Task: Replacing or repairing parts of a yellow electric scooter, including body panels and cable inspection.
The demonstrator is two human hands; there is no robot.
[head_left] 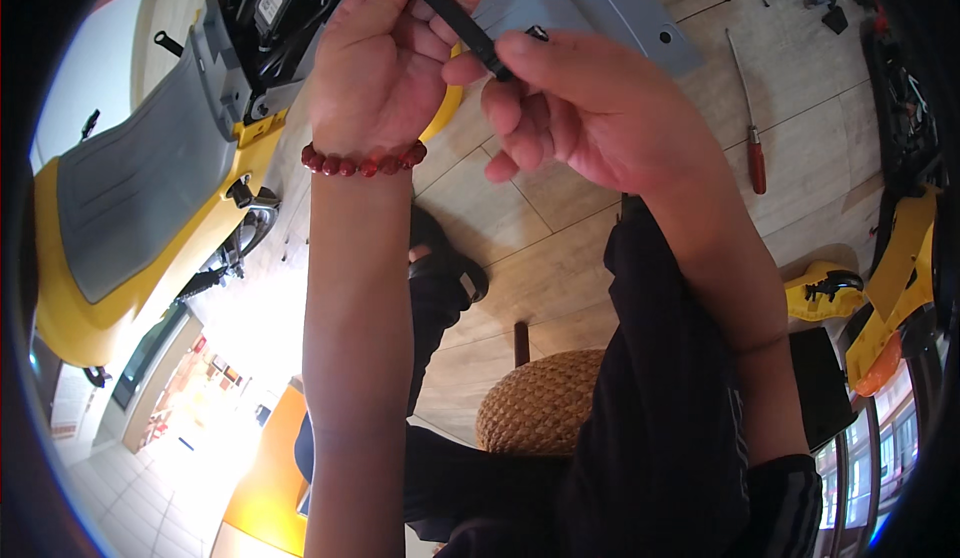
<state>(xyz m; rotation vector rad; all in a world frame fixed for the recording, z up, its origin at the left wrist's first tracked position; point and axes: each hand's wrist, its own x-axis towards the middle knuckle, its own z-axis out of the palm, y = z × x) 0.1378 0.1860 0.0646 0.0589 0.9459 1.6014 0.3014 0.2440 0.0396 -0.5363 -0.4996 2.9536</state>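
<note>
Both hands are at the top of the view, on a narrow black strip [455,20] that slants down to the right between them. My left hand [385,68], palm up and with a red bead bracelet [368,166] on its wrist, pinches the strip's upper end under the thumb. At the lower end, my right hand [590,98] grips it between thumb and fingers. A small dark piece [537,33] shows beside the right thumb; I cannot make out what it is. The strip's far tip runs toward the upper edge of the picture.
A yellow-and-grey scooter body [150,198] stands at the left. Behind my hands lies a grey panel [610,8]. A red-handled screwdriver [757,163], small screws and a black bracket [830,3] lie on the floor. Yellow parts [890,278] are at right, a woven stool [540,398] below me.
</note>
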